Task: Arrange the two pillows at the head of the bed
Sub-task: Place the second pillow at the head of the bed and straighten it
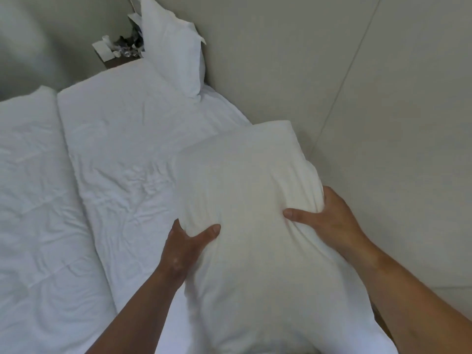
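A large white pillow (245, 180) fills the lower middle of the head view, held above the bed near the padded headboard. My left hand (186, 241) grips its left edge, thumb pressed into the front. My right hand (329, 215) grips its right edge, thumb on the front and fingers behind. A second white pillow (173, 49) leans upright against the headboard at the far corner of the bed.
The bed (122, 139) has a creased white sheet, and a folded white duvet (33, 200) lies on the left. The beige padded headboard (332, 60) runs along the right. A dark nightstand (115, 63) with small items stands beyond the far pillow.
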Motion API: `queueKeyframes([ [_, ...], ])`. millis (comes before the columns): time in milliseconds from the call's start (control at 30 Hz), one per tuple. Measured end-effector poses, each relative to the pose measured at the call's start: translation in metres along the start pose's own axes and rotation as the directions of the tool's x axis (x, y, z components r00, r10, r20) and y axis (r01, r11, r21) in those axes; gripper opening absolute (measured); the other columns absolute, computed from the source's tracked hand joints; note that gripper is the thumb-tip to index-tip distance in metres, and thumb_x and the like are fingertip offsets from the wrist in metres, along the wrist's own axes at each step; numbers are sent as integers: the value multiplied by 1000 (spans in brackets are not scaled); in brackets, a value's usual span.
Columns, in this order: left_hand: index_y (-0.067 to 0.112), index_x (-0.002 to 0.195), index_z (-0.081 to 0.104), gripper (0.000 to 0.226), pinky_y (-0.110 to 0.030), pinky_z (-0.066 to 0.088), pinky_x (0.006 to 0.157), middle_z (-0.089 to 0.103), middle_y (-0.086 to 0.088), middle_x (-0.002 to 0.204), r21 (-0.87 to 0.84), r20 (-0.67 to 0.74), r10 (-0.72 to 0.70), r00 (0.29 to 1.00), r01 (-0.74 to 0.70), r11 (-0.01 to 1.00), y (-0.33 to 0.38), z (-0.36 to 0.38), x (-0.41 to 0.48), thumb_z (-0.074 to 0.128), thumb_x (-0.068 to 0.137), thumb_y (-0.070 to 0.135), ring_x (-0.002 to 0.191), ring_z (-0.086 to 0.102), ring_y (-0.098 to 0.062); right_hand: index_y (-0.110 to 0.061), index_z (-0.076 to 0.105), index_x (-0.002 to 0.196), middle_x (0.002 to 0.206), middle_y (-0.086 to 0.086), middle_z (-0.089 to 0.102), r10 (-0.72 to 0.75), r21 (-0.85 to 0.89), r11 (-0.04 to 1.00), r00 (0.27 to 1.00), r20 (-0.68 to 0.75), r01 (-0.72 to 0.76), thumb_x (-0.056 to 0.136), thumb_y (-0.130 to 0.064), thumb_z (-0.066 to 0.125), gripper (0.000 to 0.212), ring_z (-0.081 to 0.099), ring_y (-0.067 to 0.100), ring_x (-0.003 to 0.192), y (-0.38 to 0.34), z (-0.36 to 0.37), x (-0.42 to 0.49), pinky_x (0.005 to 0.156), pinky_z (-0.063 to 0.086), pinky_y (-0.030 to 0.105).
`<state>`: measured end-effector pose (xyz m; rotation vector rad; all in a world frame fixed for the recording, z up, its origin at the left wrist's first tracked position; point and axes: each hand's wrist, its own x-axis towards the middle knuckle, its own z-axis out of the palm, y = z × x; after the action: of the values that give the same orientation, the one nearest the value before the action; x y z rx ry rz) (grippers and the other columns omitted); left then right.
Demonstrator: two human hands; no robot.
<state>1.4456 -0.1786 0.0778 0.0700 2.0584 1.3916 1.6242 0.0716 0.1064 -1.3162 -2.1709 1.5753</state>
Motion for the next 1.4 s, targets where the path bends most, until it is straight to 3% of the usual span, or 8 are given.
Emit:
queueKeyframes([
  [267,25,124,70,86,-55,62,97,84,0,111,-45,-184,-132,974,126,991,14,37,61,94,48,56,101,81,-27,-24,64,123,117,-8,76,-65,-43,996,983,173,73,30,-88,88,115,73,18,110,-2,5,137,102,58,49],
  [700,23,130,64,115,-53,62,98,80,0,118,-153,-240,-310,920,279,948,-57,74,168,96,31,73,107,78,-26,-20,58,138,126,-9,69,38,-200,979,939,342,33,55,-61,99,100,65,21,122,37,67,284,107,51,40],
  [800,23,132,58,119,-49,58,104,77,4,120,-66,-200,-342,918,335,940,-82,86,194,95,31,75,111,74,-24,-22,50,150,142,-7,63,98,-255,967,928,359,-3,36,-82,92,135,59,22,133,64,85,304,116,46,45],
  [900,24,142,46,117,-40,51,105,66,8,125,16,-175,-351,920,359,933,-93,95,213,90,40,64,114,64,-22,-24,51,148,138,-10,63,122,-240,970,930,346,-38,49,-58,100,116,59,20,132,90,99,317,113,45,39],
  [1100,19,153,46,110,-33,44,108,62,-3,147,220,-127,-421,898,439,871,-98,96,228,94,63,57,135,59,-28,-21,46,154,142,-8,60,173,-298,951,938,299,-80,58,-54,100,115,57,22,135,111,111,323,105,42,32],
  [1167,18,145,59,98,-35,46,108,67,-5,144,415,-65,-449,891,433,800,-81,86,229,85,66,69,137,60,-30,-23,45,157,142,-8,60,187,-319,944,937,296,-88,63,-53,98,112,57,21,136,108,105,321,102,41,30],
  [1267,30,97,74,63,-32,48,95,75,10,100,752,71,-517,853,294,589,-48,57,239,71,68,85,111,67,-27,-28,41,162,148,-7,61,227,-318,939,931,287,-131,64,-63,93,116,58,21,137,103,89,309,109,45,34],
  [1400,10,94,73,126,-33,51,90,75,-4,104,978,150,-428,891,-70,198,-5,32,286,31,38,115,111,71,-27,-32,42,160,142,-7,66,312,-295,928,905,289,-226,66,-64,91,110,63,20,126,106,64,284,104,48,35],
])
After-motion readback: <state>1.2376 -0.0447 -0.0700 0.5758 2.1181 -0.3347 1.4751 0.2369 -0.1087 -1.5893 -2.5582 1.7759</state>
